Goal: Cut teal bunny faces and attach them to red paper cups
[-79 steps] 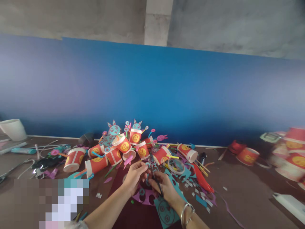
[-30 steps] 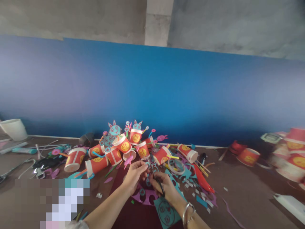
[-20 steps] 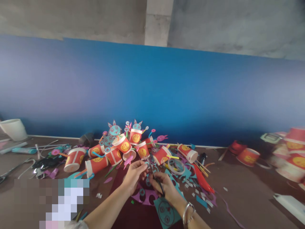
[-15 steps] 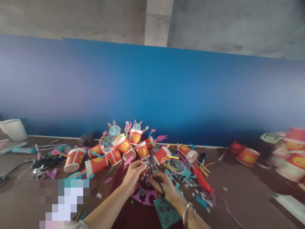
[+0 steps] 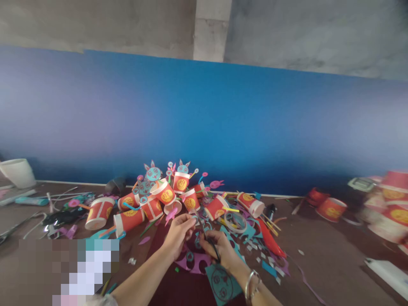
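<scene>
My right hand (image 5: 218,248) is closed round the black handles of a pair of scissors (image 5: 202,224), whose blades point up and left. Between the fingertips of my left hand (image 5: 180,233) is a small light-blue paper piece (image 5: 194,218), right beside the blades. Whether the blades touch the paper is too small to make out. Below the hands lies a purple sheet with round holes (image 5: 200,263), with a small blue paper circle (image 5: 190,256) on it. A blue paper square (image 5: 223,284) with a face drawn inside a circle lies under my right wrist.
Behind my hands lies a pile of red paper cups (image 5: 166,195) with straws and paper faces. Paper scraps (image 5: 255,244), a roll of clear tape (image 5: 235,222) and a red pouch-like thing (image 5: 270,240) lie to the right. Stacked cups (image 5: 395,199) stand far right, a white cup (image 5: 18,173) far left.
Both hands stay nearly in place. The scissors' blades have shifted very slightly beside the paper piece; nothing else visibly moves.
</scene>
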Demonstrator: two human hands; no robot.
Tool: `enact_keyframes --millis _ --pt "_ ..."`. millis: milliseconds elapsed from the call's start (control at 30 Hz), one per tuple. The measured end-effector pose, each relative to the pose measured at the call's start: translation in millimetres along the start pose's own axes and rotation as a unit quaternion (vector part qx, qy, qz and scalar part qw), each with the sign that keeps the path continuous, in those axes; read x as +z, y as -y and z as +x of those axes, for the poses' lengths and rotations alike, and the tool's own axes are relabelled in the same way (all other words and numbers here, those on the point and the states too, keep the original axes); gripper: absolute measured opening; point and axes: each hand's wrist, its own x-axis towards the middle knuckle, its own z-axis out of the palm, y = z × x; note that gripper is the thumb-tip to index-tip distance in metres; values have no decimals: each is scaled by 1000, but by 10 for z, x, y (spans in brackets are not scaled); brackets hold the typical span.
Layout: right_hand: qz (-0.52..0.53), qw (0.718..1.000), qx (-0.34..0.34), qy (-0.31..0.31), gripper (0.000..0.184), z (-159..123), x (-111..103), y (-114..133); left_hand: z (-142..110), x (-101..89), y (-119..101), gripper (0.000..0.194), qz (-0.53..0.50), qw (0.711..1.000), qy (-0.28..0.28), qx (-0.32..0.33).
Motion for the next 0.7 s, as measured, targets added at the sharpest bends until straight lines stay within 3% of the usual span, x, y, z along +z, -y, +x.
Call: enact_keyframes --millis 700 --pt "-1 1000 23 -10 26 4 -6 -57 18 -23 -7 27 6 1000 21 -6"
